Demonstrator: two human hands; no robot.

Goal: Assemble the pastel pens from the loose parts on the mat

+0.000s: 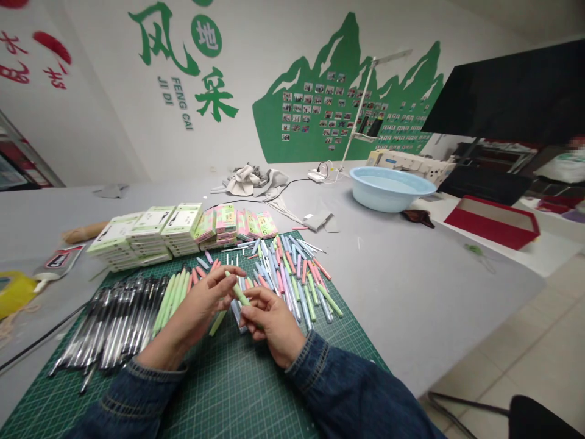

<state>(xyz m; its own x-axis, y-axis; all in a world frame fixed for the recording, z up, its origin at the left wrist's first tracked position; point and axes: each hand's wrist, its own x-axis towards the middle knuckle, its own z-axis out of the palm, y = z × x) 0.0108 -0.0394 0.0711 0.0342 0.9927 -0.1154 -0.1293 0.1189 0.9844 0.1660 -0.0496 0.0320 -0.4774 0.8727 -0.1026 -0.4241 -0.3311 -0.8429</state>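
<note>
Between my two hands is a light green pen piece (239, 293), tilted with its upper end toward the left. The thumb and fingers of my left hand (205, 303) close on that upper end, while my right hand (273, 322) pinches the lower end. Whether it is a whole pen or only a barrel I cannot tell. Beneath and beyond the hands, loose pastel pen pieces (292, 274) in blue, pink, purple and green lie spread on a green cutting mat (233, 390). Left of my left hand are light green pens (171, 299) in a row beside many clear black pens (119, 323).
Stacked white-green boxes (150, 231) and pink-green boxes (233, 224) line the mat's far edge. A glue tube (58, 265) and yellow tape roll (16, 294) lie left. Farther back are crumpled cloth (253, 182), a blue basin (390, 190) and a sewing machine (406, 163).
</note>
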